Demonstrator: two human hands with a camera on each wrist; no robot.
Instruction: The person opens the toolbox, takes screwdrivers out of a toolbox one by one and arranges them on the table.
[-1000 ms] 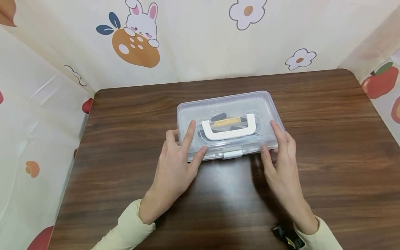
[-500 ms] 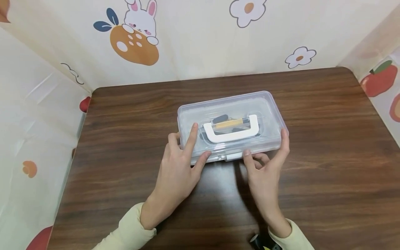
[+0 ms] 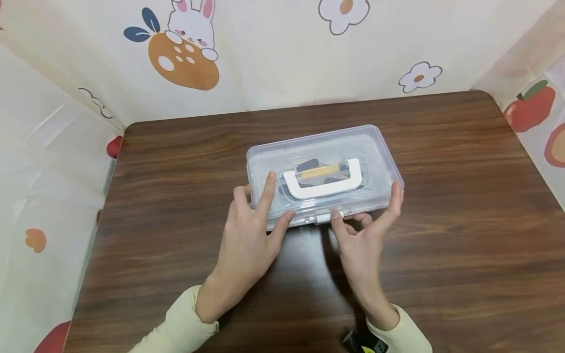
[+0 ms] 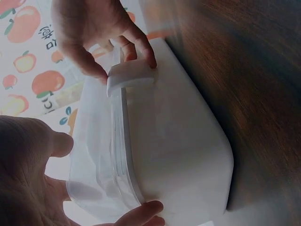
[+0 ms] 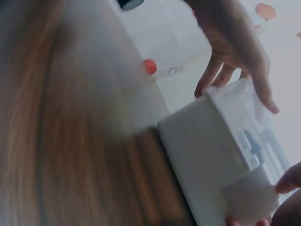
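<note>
A plastic storage box (image 3: 375, 147) with a clear lid lies closed on the wooden table. On its lid sits a white carry handle (image 3: 322, 190); yellow and dark items show through beneath. My left hand (image 3: 247, 230) holds the box's left end, index finger straight along the lid and thumb at the front edge. My right hand (image 3: 364, 245) pinches the white front latch (image 4: 131, 75) between thumb and fingers, its index finger against the box's right front corner. The right wrist view shows the latch (image 5: 251, 195) lying against the box's pale front wall, thumb on its upper edge.
Dark wood table (image 3: 463, 235) spreads around the box. A printed curtain (image 3: 273, 54) with a rabbit and flowers stands behind it, with more sheeting at both sides. A dark device (image 3: 364, 340) sits at the right wrist.
My right hand has moved left from the box's right front corner to the latch, and its thumb and fingers now pinch it. The left hand keeps its hold; the box stays nearly in place.
</note>
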